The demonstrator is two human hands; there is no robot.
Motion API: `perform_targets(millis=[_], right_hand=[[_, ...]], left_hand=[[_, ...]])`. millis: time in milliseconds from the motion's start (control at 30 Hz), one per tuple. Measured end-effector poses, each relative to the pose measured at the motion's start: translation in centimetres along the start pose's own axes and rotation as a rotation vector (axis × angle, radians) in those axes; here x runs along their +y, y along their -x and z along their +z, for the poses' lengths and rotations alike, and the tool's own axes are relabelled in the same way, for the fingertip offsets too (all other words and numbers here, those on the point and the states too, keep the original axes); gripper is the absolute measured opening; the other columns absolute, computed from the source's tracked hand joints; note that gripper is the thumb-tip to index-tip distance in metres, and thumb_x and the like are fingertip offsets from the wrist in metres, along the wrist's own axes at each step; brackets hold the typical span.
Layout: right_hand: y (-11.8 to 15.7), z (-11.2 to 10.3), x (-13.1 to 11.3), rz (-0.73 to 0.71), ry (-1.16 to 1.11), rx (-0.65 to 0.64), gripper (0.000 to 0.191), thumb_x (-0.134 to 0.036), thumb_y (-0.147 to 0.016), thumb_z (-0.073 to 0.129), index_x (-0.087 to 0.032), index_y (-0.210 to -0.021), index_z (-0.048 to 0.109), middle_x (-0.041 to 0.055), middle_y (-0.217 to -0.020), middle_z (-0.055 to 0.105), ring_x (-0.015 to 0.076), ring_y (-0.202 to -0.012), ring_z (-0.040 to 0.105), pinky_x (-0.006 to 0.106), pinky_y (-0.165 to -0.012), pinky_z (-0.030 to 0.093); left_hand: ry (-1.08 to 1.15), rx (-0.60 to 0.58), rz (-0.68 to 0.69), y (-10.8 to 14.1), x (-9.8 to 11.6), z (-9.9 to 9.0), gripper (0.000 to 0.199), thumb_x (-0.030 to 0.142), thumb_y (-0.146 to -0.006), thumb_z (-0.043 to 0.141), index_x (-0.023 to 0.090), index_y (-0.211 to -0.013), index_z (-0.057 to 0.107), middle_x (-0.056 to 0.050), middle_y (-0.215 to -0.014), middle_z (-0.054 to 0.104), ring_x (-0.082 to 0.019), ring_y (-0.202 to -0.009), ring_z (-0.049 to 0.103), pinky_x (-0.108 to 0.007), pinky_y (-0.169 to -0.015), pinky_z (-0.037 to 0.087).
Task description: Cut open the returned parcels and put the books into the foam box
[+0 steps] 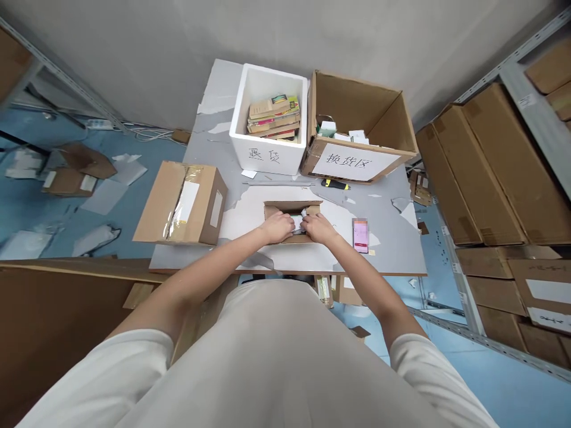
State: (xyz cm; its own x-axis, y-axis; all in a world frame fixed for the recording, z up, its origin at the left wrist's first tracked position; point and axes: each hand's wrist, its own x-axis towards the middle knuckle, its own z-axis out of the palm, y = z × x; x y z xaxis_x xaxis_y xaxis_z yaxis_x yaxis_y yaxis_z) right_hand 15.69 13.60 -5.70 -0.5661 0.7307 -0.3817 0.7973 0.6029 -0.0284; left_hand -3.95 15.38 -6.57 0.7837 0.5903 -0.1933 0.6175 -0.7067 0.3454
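A small open cardboard box (293,239) rests on the table in front of me, its back flap standing up. Over its left side, my left hand (277,227) has its fingers closed on a small white package (298,223) at the box opening. From the right, my right hand (318,228) pinches the other end of the same package. The package looks white with a hint of green; its full shape is hidden by my fingers and the box.
A taped carton (203,205) stands left on the table (397,258). Behind are a white foam box (267,156) of books (274,116) and a large carton (370,113) holding small boxes. A yellow-black utility knife (335,185) and a phone (360,235) lie to the right.
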Motion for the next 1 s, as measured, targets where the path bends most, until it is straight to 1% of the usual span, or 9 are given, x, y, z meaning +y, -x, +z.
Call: perform_targets(millis=[67,167,267,367,500,633,833,933,1000], right_hand=[[-0.8,-0.4,-0.3,-0.002,0.069,-0.036,0.029,-0.009,-0.087,0.044,-0.012,-0.098,0.070,0.0172,-0.104,0.067,0.0283,-0.103,0.057,0.042,-0.090,0.032],[-0.5,-0.9,-0.2,0.025,0.112,0.001,0.032,-0.009,-0.086,0.041,-0.011,-0.096,0.072,0.0191,-0.101,0.068,0.0303,-0.101,0.057,0.045,-0.092,0.030],[1.0,-1.1,1.0,0.088,0.095,0.076,0.032,-0.010,-0.086,0.041,-0.011,-0.101,0.070,0.0199,-0.103,0.067,0.0305,-0.101,0.057,0.046,-0.094,0.029],[2.7,-0.3,2.8,0.144,0.034,0.081,0.029,-0.017,-0.089,0.043,-0.010,-0.106,0.066,0.0199,-0.109,0.064,0.0305,-0.105,0.056,0.045,-0.095,0.033],[4.0,2.1,4.2,0.143,-0.125,0.125,0.041,-0.028,-0.089,0.049,-0.009,-0.125,0.055,0.0182,-0.136,0.050,0.0281,-0.117,0.052,0.038,-0.095,0.040],[4.2,3.6,4.3,0.164,-0.207,0.174,0.050,-0.027,-0.090,0.047,-0.008,-0.136,0.045,0.0177,-0.144,0.041,0.0258,-0.121,0.051,0.036,-0.096,0.043],[2.2,0.4,3.0,0.185,-0.026,0.112,0.030,-0.023,-0.089,0.048,-0.012,-0.114,0.062,0.0198,-0.119,0.060,0.0311,-0.112,0.055,0.049,-0.103,0.030],[-0.7,-1.3,0.6,0.046,0.004,0.137,0.030,-0.014,-0.090,0.043,-0.013,-0.111,0.064,0.0187,-0.113,0.063,0.0291,-0.107,0.056,0.043,-0.098,0.033],[-2.8,-1.6,-1.1,-0.113,-0.054,0.076,0.031,-0.017,-0.092,0.041,-0.017,-0.115,0.063,0.0143,-0.116,0.063,0.0255,-0.105,0.057,0.037,-0.092,0.037]], left_hand=[[-0.024,-0.063,-0.042,-0.8,0.4,0.5,0.029,0.032,-0.084,0.047,0.020,-0.084,0.073,-0.013,-0.090,0.072,-0.028,-0.101,0.060,-0.045,-0.098,0.031],[-0.096,-0.015,-0.159,-0.6,0.1,0.9,0.032,0.041,-0.082,0.049,0.023,-0.086,0.075,-0.012,-0.085,0.073,-0.033,-0.105,0.057,-0.055,-0.107,0.014],[-0.236,0.071,-0.214,1.1,-0.4,0.7,0.042,0.056,-0.079,0.051,0.024,-0.096,0.074,-0.012,-0.094,0.072,-0.038,-0.112,0.052,-0.060,-0.111,-0.001],[-0.281,0.166,-0.345,3.6,-0.8,0.7,0.070,0.072,-0.072,0.052,0.016,-0.111,0.069,-0.019,-0.114,0.066,-0.042,-0.118,0.046,-0.064,-0.111,-0.007],[-0.127,0.197,-0.517,6.0,-1.6,2.2,0.105,0.082,-0.066,0.048,0.008,-0.141,0.042,-0.026,-0.145,0.038,-0.044,-0.130,0.035,-0.070,-0.106,-0.007],[-0.005,0.113,-0.594,6.2,-2.1,4.1,0.118,0.082,-0.062,0.050,0.009,-0.150,0.020,-0.025,-0.154,0.022,-0.044,-0.139,0.024,-0.070,-0.107,-0.001],[0.032,0.125,-0.599,6.0,-2.3,4.8,0.118,0.080,-0.062,0.054,0.011,-0.151,0.018,-0.023,-0.155,0.019,-0.043,-0.143,0.016,-0.068,-0.109,-0.001],[0.034,0.132,-0.601,6.1,-2.3,4.9,0.117,0.079,-0.062,0.054,0.011,-0.150,0.019,-0.023,-0.155,0.019,-0.043,-0.142,0.017,-0.068,-0.109,-0.002],[0.036,0.134,-0.606,6.1,-2.2,4.9,0.117,0.078,-0.063,0.055,0.010,-0.150,0.018,-0.023,-0.155,0.019,-0.043,-0.142,0.017,-0.069,-0.108,-0.003]])
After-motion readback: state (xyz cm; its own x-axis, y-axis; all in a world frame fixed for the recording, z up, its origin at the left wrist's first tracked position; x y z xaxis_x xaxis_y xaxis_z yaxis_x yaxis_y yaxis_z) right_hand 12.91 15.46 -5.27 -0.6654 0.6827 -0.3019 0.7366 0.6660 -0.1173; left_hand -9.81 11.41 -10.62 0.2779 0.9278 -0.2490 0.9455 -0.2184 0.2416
